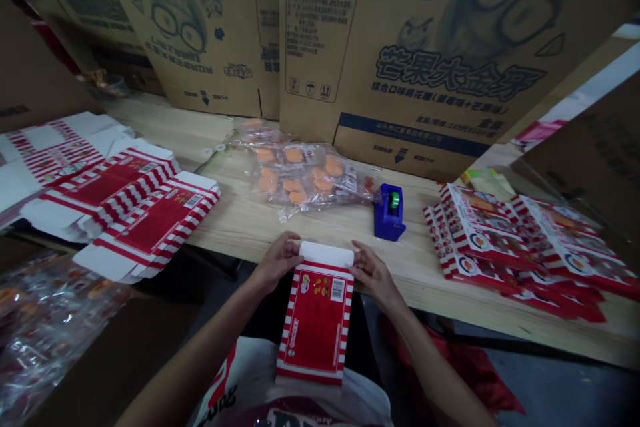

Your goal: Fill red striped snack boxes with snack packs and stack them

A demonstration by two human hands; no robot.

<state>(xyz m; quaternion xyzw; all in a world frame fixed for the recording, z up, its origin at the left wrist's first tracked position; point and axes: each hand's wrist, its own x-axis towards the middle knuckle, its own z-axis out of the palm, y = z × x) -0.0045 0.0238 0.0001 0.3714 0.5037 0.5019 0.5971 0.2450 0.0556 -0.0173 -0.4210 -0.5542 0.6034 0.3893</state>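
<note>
A red and white striped carton (316, 320) is held near my body at the table's front edge, its printed panel facing up. My left hand (280, 260) pinches the upper left corner, beside the raised white flap (327, 253). On the opposite corner, the fingers of my right hand (373, 272) are closed round the edge of the same flap. Beyond the carton lie clear plastic packs (305, 173) with orange pieces inside. A blue tape dispenser (389, 213) with green tape stands just past my right hand.
Flat striped cartons (155, 217) are stacked at the left. Filled boxes (485, 233) pile up on the right of the wooden table (235, 223). Large cardboard boxes (320, 33) wall off the back. More clear packs (50, 320) lie below the table at lower left.
</note>
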